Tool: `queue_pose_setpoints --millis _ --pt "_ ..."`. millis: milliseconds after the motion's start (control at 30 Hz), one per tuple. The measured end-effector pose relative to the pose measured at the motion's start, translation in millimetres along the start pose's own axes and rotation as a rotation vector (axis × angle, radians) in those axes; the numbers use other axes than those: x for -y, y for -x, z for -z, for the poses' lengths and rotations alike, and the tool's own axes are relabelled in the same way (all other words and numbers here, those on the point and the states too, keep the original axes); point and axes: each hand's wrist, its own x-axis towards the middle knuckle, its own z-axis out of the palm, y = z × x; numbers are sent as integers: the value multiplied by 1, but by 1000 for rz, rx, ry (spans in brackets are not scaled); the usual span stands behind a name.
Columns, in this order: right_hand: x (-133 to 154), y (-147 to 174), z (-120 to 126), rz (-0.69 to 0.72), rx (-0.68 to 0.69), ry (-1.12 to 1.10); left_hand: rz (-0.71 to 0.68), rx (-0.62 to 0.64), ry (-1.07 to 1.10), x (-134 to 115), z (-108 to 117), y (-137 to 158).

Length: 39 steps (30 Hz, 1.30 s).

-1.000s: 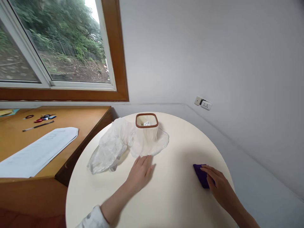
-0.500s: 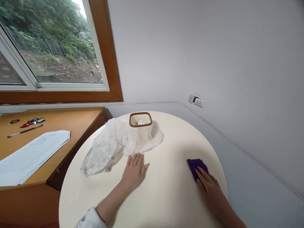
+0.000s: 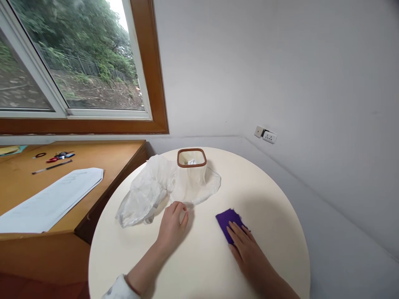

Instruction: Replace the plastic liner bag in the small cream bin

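My right hand lies palm down on a folded purple cloth, pressing it to the round cream table. Its fingers stretch over the near right part of the cloth, whose far edge looks frayed. Farther left, my left hand has its fingers curled in, with nothing visible in them. Just beyond it, a crumpled white plastic bag is spread at the foot of a small bin with a brown rim. The bag lines this bin, and something white shows inside.
A wooden desk stands at the left, with white paper, a pen, a black ring and a cluster of small red and blue items. Behind are a window and a wall with a socket.
My right hand has slid the purple cloth left across the table. My left hand's fingers have gone from flat and spread to curled. The whole view has shifted slightly.
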Motion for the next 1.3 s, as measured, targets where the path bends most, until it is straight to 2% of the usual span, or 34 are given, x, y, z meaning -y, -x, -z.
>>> queue_pose_setpoints --millis 100,300,467,1000,1133,1300 --pt "21 -20 3 118 46 -80 17 -53 44 6 3 1" --pt "56 -57 8 256 178 -172 91 -160 71 13 14 1" --pt "77 -79 -4 372 174 -136 128 -205 102 18 20 1" --pt "111 -121 -37 324 66 -83 192 -255 260 23 24 0" --pt "111 -125 -35 333 55 -118 196 -265 269 24 25 0" --pt "98 -120 -21 370 52 -99 181 -286 277 26 24 0"
